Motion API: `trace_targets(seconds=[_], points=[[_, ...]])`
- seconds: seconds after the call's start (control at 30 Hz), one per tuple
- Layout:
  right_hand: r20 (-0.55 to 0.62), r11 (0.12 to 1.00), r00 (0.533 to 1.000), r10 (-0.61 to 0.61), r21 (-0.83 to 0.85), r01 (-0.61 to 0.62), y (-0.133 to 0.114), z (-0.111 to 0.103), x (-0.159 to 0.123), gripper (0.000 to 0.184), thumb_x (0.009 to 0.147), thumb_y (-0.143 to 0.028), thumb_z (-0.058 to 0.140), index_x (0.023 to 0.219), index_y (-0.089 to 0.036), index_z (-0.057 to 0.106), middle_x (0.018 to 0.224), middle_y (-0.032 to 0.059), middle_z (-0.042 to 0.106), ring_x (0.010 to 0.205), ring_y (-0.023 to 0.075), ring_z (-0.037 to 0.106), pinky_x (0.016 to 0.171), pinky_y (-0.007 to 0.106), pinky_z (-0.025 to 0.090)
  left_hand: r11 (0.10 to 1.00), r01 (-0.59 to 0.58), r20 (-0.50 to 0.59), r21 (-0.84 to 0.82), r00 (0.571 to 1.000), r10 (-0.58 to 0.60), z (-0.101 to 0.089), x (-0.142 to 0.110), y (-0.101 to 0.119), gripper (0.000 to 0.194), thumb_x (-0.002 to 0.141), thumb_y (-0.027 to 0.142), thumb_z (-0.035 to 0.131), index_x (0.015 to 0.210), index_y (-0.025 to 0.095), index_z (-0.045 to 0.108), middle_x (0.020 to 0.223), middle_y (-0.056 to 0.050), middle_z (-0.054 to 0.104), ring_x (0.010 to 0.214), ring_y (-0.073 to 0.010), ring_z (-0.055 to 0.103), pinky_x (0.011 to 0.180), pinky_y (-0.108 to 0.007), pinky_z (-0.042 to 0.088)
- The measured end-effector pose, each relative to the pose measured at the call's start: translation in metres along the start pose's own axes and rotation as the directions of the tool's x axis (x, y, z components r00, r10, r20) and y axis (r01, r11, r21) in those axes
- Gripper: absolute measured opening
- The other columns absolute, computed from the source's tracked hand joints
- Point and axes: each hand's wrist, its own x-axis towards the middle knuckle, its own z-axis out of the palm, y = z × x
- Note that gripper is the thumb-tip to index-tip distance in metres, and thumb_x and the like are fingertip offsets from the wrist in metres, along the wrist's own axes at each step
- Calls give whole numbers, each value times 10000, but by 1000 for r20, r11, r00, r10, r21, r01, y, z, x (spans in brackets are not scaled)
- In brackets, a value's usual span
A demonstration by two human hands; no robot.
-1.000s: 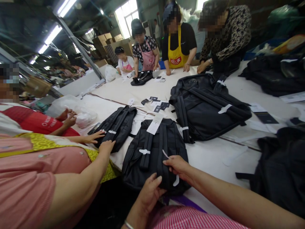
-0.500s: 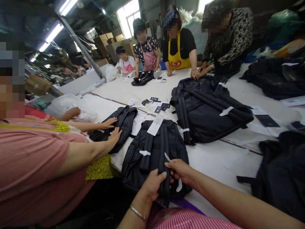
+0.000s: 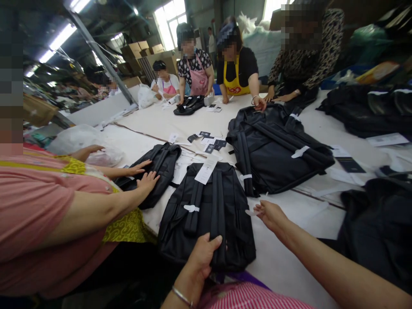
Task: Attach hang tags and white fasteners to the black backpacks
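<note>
A black backpack [image 3: 225,214] lies flat before me on the white table [image 3: 283,257], straps up, with a white paper tag [image 3: 206,170] at its top. My left hand [image 3: 202,254] grips its near edge, thumb on a strap. My right hand [image 3: 271,215] hovers over the table just right of the backpack, fingers pinched on a small white strip [image 3: 250,212]. A white band [image 3: 191,208] wraps the left strap.
A larger black bag [image 3: 277,150] lies beyond. A co-worker at my left presses both hands [image 3: 146,176] on another black bag [image 3: 157,167]. Several people stand at the far edge. Loose tags [image 3: 209,140] and papers scatter mid-table; dark bags [image 3: 380,227] lie at right.
My right hand has lifted off the backpack and moved right, over the bare table, taking the white strip with it. My left hand has slid slightly lower on the near edge.
</note>
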Motion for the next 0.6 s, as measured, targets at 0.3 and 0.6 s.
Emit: trace_targets(seconds=[0.3,0.6], points=[[73,644,847,-526,-616,453,31,-57,9,508,687,-59,540,1179,-168,600,1374,158,500,1329,331,364,1120,493,237,999,31,-11,-31,999,-31,-9,4,4,266,690,275,804,812,87,662,721,-78,693,625,-147,649,556,-234,530],[408,563,815,-412,-589,580,3,-14,-17,308,946,-340,390,785,-199,612,646,18,634,602,154,587,617,264,442,985,130,-12,-117,991,-132,-13,-1,17,157,794,205,699,845,75,630,777,-90,688,639,-155,670,485,-206,514]])
